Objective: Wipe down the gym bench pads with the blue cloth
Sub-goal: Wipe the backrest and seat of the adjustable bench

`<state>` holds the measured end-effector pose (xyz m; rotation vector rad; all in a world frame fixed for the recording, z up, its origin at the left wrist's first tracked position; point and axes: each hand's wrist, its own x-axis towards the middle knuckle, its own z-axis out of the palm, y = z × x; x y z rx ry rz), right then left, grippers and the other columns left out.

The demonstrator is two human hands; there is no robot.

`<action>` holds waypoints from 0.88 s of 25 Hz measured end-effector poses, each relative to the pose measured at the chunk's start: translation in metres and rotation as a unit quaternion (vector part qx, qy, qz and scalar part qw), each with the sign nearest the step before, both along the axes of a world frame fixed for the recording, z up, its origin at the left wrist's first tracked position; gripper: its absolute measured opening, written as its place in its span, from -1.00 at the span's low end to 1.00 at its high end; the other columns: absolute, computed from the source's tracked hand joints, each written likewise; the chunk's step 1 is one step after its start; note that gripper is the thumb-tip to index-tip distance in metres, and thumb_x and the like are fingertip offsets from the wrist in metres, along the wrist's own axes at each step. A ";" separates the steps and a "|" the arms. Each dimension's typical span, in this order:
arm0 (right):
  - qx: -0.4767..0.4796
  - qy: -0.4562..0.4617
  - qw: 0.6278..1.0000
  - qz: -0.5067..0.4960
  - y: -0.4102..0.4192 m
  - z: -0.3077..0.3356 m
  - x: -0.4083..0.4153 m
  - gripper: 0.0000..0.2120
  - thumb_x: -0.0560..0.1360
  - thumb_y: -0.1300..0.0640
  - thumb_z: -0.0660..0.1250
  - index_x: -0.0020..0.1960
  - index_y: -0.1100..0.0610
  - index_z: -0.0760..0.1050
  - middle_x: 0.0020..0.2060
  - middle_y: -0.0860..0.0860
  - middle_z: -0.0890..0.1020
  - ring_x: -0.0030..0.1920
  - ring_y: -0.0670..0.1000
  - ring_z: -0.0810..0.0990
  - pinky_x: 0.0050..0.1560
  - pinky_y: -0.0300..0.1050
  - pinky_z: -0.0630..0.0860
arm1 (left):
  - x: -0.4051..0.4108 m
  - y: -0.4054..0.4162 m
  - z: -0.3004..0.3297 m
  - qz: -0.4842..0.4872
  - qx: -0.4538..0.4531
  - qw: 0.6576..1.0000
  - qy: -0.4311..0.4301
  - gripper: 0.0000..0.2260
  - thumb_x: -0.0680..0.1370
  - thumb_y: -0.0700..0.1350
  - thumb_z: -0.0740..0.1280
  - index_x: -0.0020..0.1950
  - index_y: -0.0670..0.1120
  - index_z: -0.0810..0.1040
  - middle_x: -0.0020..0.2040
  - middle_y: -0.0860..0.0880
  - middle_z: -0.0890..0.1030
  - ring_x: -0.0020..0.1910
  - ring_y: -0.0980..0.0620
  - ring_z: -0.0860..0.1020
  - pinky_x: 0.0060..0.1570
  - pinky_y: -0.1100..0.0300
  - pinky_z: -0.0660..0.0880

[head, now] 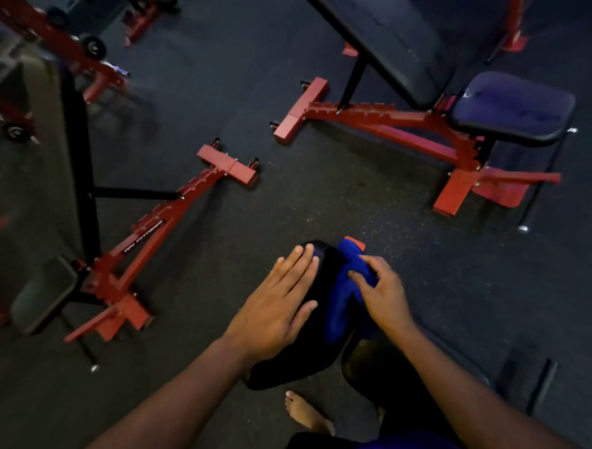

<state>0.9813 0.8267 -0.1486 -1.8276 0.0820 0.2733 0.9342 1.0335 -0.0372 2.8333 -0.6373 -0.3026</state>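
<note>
A narrow black bench pad (320, 332) runs upward from the bottom middle of the head view. My left hand (280, 302) lies flat on its left side with straight fingers. The blue cloth (344, 295) is draped over the pad's right edge. My right hand (382, 292) grips the cloth, fingers curled into its folds. A small piece of red frame (355, 243) shows past the pad's far end.
A red-framed adjustable bench with a dark back pad (393, 33) and seat pad (513, 108) stands at the upper right. Another red-framed bench (71, 164) stands at the left. Dark rubber floor (323, 191) lies between them. A bare foot (307, 412) is below the pad.
</note>
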 end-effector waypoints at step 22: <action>0.156 0.332 0.919 0.145 0.005 -0.070 0.083 -0.76 0.61 0.16 0.22 -0.07 0.06 0.66 -0.04 0.08 0.69 0.05 0.10 0.62 0.13 -0.04 0.51 | 0.009 0.003 -0.003 -0.009 -0.044 0.999 -0.002 -0.47 0.70 -0.05 0.16 0.63 -0.22 0.16 0.66 -0.16 0.12 0.65 -0.10 0.08 0.62 -0.01 0.06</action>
